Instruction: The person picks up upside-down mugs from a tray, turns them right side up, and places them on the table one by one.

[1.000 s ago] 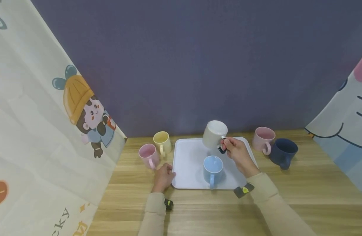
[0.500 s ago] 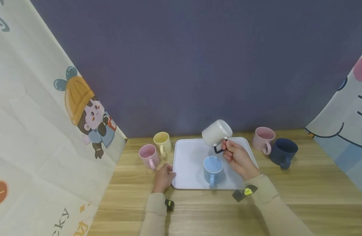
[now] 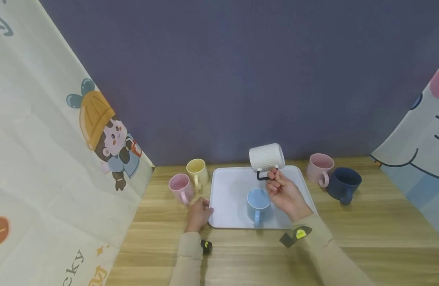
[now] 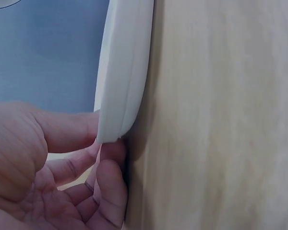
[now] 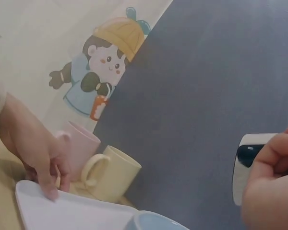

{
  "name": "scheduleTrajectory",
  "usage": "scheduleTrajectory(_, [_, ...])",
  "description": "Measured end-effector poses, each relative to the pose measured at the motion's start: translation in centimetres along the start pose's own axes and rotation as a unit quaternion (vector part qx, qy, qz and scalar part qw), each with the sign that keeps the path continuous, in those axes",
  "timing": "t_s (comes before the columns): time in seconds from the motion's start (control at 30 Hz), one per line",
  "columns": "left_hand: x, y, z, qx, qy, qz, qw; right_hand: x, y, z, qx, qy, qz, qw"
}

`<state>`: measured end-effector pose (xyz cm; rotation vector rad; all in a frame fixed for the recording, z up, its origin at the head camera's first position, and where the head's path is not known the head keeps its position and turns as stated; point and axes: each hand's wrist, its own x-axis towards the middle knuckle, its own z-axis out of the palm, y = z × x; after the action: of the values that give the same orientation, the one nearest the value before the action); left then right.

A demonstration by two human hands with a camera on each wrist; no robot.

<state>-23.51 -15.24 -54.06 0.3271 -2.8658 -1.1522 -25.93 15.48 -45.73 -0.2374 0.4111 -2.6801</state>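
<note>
My right hand (image 3: 286, 195) pinches the black handle (image 3: 263, 177) of a white ribbed mug (image 3: 265, 156). That mug is tipped onto its side in the air above the back of a white tray (image 3: 226, 202), its handle pointing down. In the right wrist view the hand covers most of it. My left hand (image 3: 199, 214) grips the tray's left edge; the left wrist view shows the thumb on one side of the rim (image 4: 120, 72) and curled fingers (image 4: 111, 184) at the other. A light blue mug (image 3: 258, 208) stands upright on the tray, handle toward me.
Left of the tray, a pink mug (image 3: 180, 188) and a yellow mug (image 3: 198, 172) stand on the wooden table (image 3: 240, 258). To its right are another pink mug (image 3: 317, 169) and a dark blue mug (image 3: 342, 184). A dark wall (image 3: 219, 79) rises close behind.
My right hand has turned the white mug from slightly tilted to lying sideways, lifting it slightly. My left hand, the tray and the other mugs have stayed put.
</note>
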Motion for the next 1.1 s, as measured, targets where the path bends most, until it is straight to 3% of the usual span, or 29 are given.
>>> scheduleTrajectory(0.3, [0.1, 0.0, 0.8, -0.008, 0.039, 0.017, 0.9991, -0.2, 0.6, -0.1, 0.067, -0.066, 0.005, 0.9955])
scheduleTrajectory(0.43, [-0.2, 0.6, 1.1, -0.013, 0.07, 0.021, 0.9972, -0.2, 0.8, 0.0, 0.079, -0.084, 0.006, 0.9933])
scheduleTrajectory(0.57, [-0.5, 2.2, 1.4, -0.018, 0.129, 0.048, 0.9903, -0.2, 1.0, 0.1, 0.083, -0.097, 0.01, 0.9918])
scheduleTrajectory(0.67, [-0.9, 4.4, 1.5, -0.076, 0.143, 0.068, 0.9844, -0.3, 1.2, 0.2, 0.087, -0.1, 0.013, 0.9911])
scheduleTrajectory(0.73, [-1.2, 6.1, 1.5, -0.134, 0.128, 0.08, 0.9794, -0.4, 1.3, 0.3, 0.088, -0.102, 0.014, 0.9907])
scheduleTrajectory(0.87, [-2.1, 9.7, 1.4, -0.257, 0.055, 0.073, 0.9621, -0.5, 1.7, 0.4, 0.08, -0.113, 0.016, 0.9903])
scheduleTrajectory(1.0, [-2.8, 12.3, 1.7, -0.344, -0.035, 0.051, 0.9368, -0.6, 2.1, 0.5, 0.07, -0.132, 0.022, 0.9886])
scheduleTrajectory(1.1, [-3.1, 13.4, 2.2, -0.398, -0.095, 0.042, 0.9113, -0.8, 2.4, 0.4, 0.054, -0.152, 0.028, 0.9866])
